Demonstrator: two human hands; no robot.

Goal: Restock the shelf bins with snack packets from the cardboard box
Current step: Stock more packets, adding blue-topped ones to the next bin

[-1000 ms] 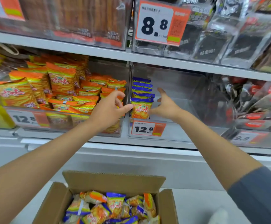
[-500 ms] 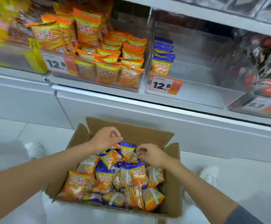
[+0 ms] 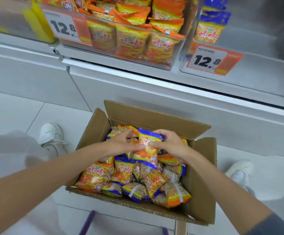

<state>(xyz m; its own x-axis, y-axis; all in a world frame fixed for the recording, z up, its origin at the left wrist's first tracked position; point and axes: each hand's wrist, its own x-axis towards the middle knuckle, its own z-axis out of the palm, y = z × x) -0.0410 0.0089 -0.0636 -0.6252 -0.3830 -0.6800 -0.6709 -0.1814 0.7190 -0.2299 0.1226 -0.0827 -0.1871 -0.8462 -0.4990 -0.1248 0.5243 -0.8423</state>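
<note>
Lifting the blue-topped packet (image 3: 147, 147) straight up from the cardboard box (image 3: 203, 175) at lower centre goes best, I judge, if I hold it upright and leave its neighbours behind. My left hand (image 3: 122, 143) pinches its left edge, fingers curled. My right hand (image 3: 170, 144) wraps its top and right side. It belongs in the sparse bin (image 3: 264, 70), upper right.

Blue-topped orange packet (image 3: 147, 150), brown box (image 3: 156, 116) — white shoes (image 3: 50, 133)
</note>
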